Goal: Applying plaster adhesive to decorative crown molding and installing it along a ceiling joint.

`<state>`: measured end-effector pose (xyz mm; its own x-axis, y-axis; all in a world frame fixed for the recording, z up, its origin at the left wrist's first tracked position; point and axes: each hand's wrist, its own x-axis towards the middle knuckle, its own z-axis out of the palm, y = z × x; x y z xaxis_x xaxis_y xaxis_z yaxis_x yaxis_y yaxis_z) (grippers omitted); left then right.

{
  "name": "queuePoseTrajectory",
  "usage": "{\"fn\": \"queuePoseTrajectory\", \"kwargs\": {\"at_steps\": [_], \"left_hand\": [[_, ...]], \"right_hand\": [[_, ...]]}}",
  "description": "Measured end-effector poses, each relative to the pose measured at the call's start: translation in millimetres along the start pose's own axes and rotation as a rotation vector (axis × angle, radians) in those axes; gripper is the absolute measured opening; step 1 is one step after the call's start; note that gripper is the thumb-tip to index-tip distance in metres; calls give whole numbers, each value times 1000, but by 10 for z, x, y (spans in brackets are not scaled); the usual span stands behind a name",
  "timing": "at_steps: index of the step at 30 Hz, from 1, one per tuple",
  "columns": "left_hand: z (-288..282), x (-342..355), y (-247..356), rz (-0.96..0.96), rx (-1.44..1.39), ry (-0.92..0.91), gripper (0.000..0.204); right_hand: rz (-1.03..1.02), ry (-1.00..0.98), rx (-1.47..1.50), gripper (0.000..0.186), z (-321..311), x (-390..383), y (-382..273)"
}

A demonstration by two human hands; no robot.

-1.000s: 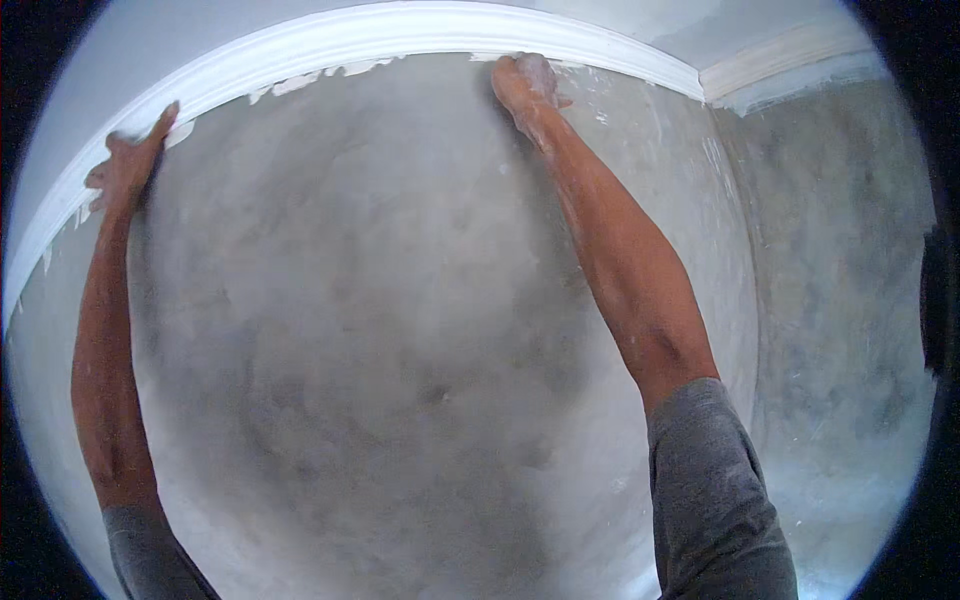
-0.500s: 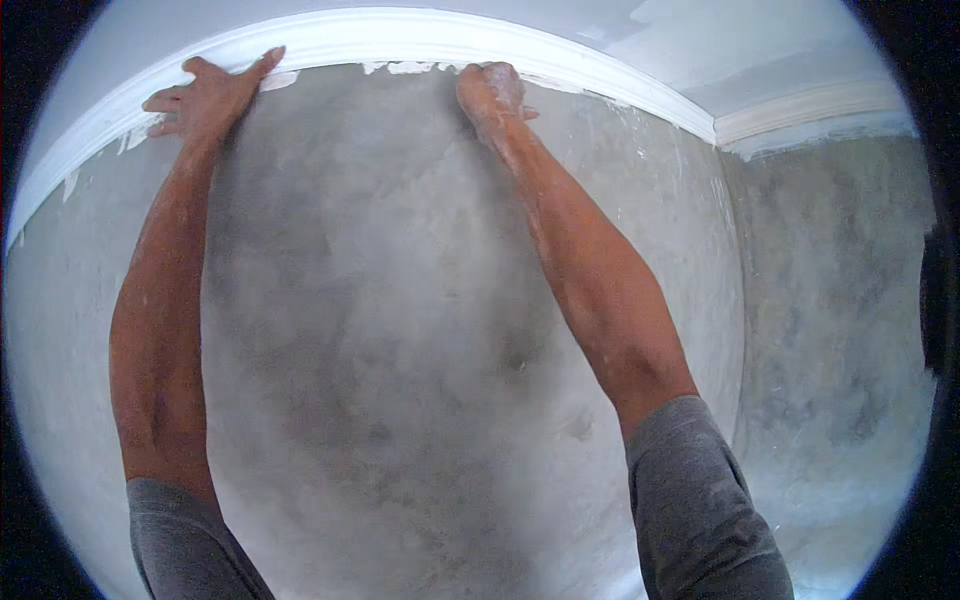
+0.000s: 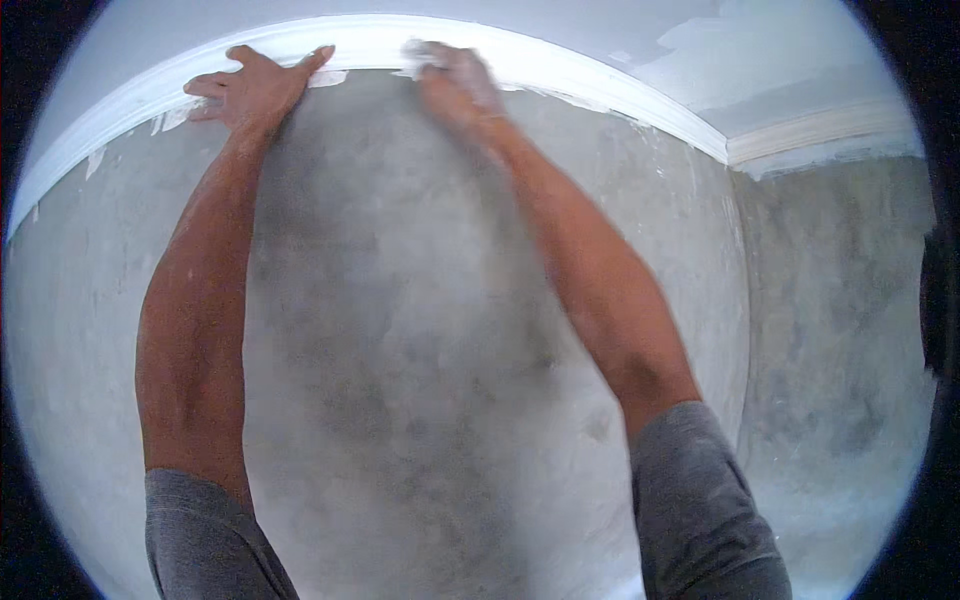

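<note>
A white crown moulding (image 3: 380, 45) runs along the top of the grey plastered wall (image 3: 400, 300). My left hand (image 3: 255, 95) lies against the moulding's lower edge with its fingers spread and nothing in it. To its right, my right hand (image 3: 462, 88) is at the lower part of the moulding. Motion smears its fingers, which look coated with white; whether they hold anything is hidden in the blur. Ragged white filler (image 3: 328, 78) shows below the moulding beside my left thumb, and another smear (image 3: 575, 98) lies right of my right hand.
Overhead is a pale ceiling (image 3: 650, 30) with whiter patches. At the right, the wall meets a second grey wall (image 3: 830, 300), topped by its own moulding (image 3: 820, 135) with rough white filler beneath. A dark shape (image 3: 935, 300) stands at the right rim.
My right hand has moved left along the moulding, and its fingers have become blurred. My left hand keeps its place on the moulding while the whole view has shifted.
</note>
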<state>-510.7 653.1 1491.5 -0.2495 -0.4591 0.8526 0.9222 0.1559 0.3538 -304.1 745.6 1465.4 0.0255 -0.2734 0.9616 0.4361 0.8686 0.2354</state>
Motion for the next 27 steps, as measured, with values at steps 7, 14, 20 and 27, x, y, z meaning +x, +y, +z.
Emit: {"fn": "queuePoseTrajectory", "kwargs": {"at_steps": [7, 14, 20, 27], "left_hand": [[-6, -6, -42, 13, -92, 1, 123], [-22, -33, 54, 14, -111, 17, 130], [55, 18, -91, -11, -83, 42, 129], [-35, -54, 25, -26, -131, 30, 128]], "right_hand": [[-392, -111, -609, 40, -537, 67, 223], [-760, -139, -751, 34, -62, 270, -220], [-841, -101, -1098, 48, -326, 172, 136], [-901, -71, -866, 34, -106, 179, -233]]}}
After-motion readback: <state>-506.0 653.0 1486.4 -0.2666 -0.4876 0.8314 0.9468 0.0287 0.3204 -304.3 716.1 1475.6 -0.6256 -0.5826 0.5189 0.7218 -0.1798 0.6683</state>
